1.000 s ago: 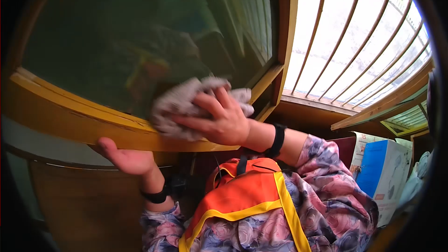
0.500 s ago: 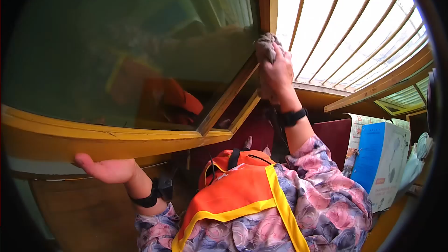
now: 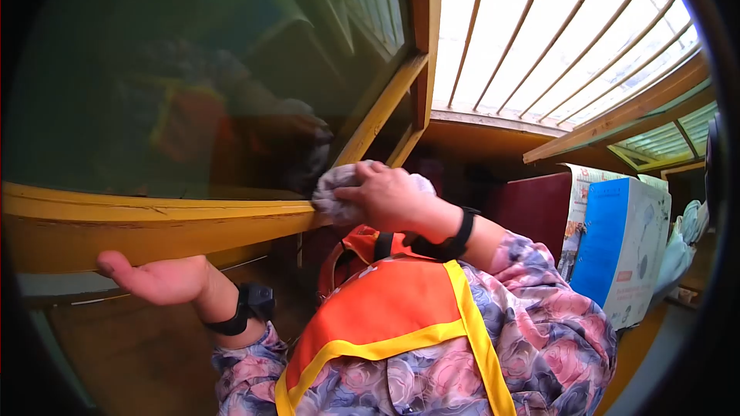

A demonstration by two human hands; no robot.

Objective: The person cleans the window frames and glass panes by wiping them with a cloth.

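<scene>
head view has the grey cloth (image 3: 327, 194) at centre frame, likely light and soft, best held bunched, the right hand's grip (image 3: 385, 196) clamped on it beside the yellow wooden rail (image 3: 177, 223), while the left hand's grip (image 3: 162, 279), lower left, i cannot tell.

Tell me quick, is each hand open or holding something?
Left hand: by the yellow wooden window frame; open or closed cannot be told.
Right hand: closed, holding a greyish cloth.
</scene>
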